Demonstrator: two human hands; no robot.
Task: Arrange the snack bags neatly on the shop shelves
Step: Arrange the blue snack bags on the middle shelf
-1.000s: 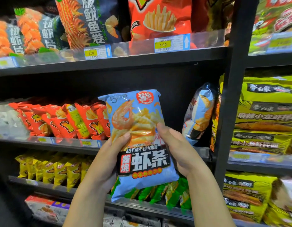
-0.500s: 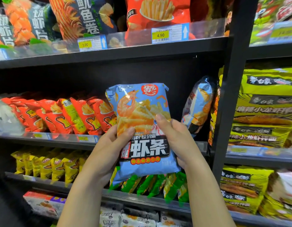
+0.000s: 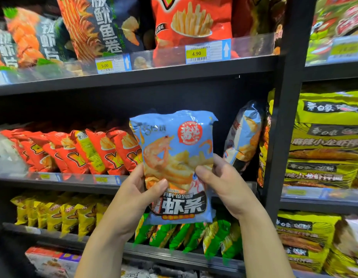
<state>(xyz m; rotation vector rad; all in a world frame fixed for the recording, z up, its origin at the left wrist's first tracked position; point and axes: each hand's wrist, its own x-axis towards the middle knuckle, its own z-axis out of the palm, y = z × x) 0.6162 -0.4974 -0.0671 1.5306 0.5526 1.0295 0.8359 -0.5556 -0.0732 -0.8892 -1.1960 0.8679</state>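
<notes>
Light-blue plastic shrimp-stick snack bags: two. First bag (image 3: 174, 157) is upright in mid-air, near the black middle shelf (image 3: 77, 182). Left hand (image 3: 134, 199) and right hand (image 3: 224, 187) each grip one side, thumb in front, fingers curled behind. Second bag (image 3: 242, 137) stands on that shelf, right. Red crisp bags (image 3: 105, 151), left: count unclear.

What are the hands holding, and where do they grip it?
A light blue snack bag, gripped around its lower half: left hand on the left edge, right hand on the right.
</notes>
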